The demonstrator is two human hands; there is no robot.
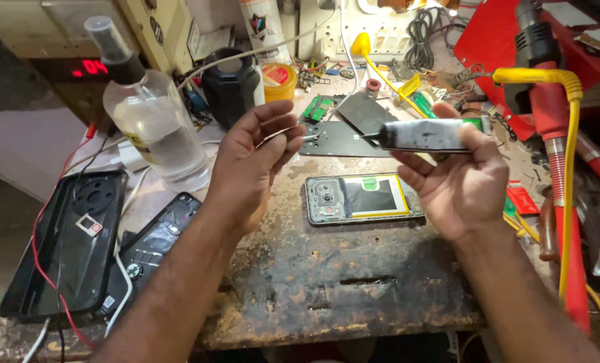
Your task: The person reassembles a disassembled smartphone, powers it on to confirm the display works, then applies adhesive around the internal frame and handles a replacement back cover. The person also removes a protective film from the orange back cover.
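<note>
The tube is grey, smudged with black, with a green end. The opened phone shows a black panel framed in yellow. The counter is dark, blotched brown and tan. The spray bottle is clear with a black collar. 1 yellow cable crosses red tool bodies.

On the worn, scarred wooden table an opened phone with its back removed lies centre; the clear plastic spray bottle stands behind-left, the black phone case far left.
</note>
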